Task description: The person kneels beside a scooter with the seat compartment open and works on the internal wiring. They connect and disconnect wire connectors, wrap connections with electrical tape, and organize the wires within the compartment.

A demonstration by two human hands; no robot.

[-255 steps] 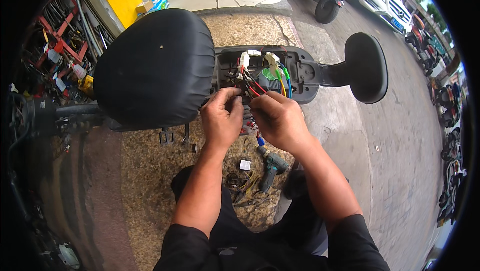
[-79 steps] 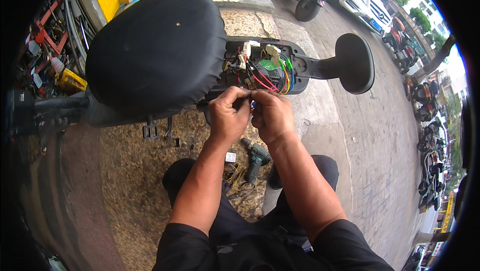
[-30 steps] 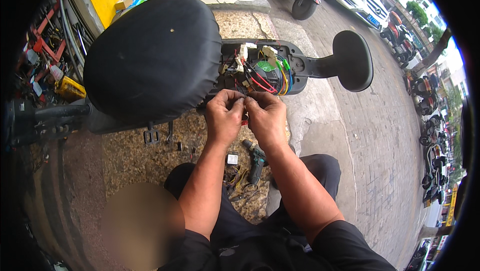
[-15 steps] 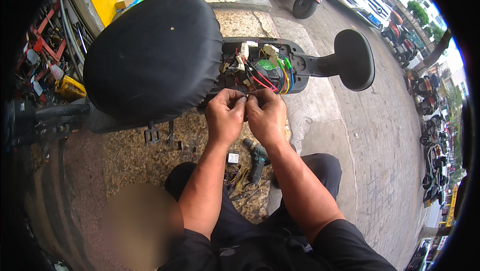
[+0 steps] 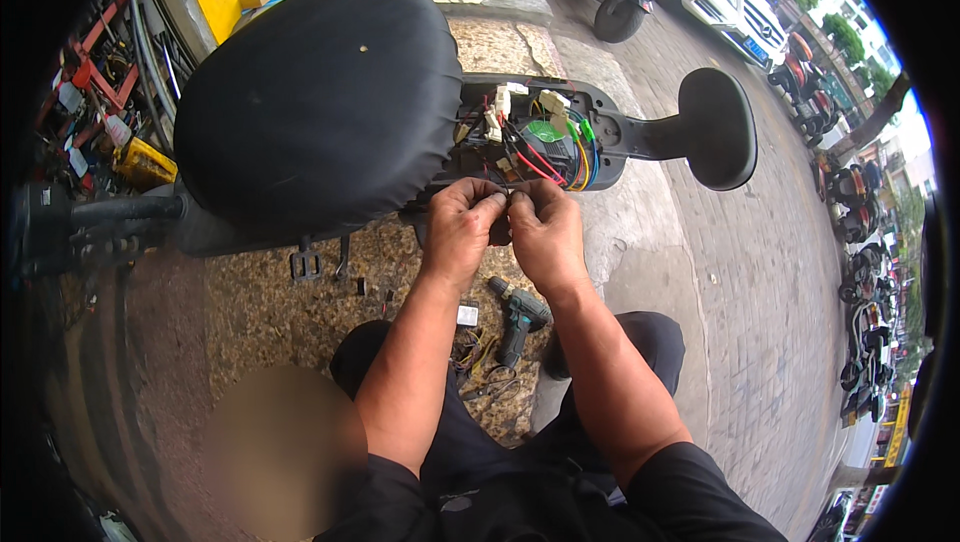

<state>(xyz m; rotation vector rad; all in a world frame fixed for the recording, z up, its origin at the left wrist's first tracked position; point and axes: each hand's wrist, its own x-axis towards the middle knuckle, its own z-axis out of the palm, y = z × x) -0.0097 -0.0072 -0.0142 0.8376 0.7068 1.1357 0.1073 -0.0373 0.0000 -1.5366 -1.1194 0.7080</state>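
Note:
My left hand [image 5: 460,237] and my right hand [image 5: 550,242] meet fingertip to fingertip at the near edge of an open black electric-scooter housing [image 5: 600,167], both pinching what looks like a thin dark wire. The exact piece between the fingers is too small to make out. Above my fingers, red, yellow and blue wires [image 5: 542,161], white plug connectors [image 5: 502,106] and a dark unit with a green label [image 5: 546,132] fill the housing. A large padded black seat [image 5: 310,102] is just left of it, a smaller black backrest pad [image 5: 715,129] on an arm at the right.
A drill [image 5: 518,327], a small white block [image 5: 467,315] and loose wires [image 5: 480,362] lie on the speckled step [image 5: 270,312] between my knees. A pedal [image 5: 305,262] juts below the seat. Tools [image 5: 115,102] crowd the left; parked scooters [image 5: 860,282] and a white car [image 5: 730,2] line the right.
Since the oldest frame, my hands have drawn together, the right one moving from the wire bundle to the housing's near edge. Over the last second they stay pinched, shifting slightly with the view.

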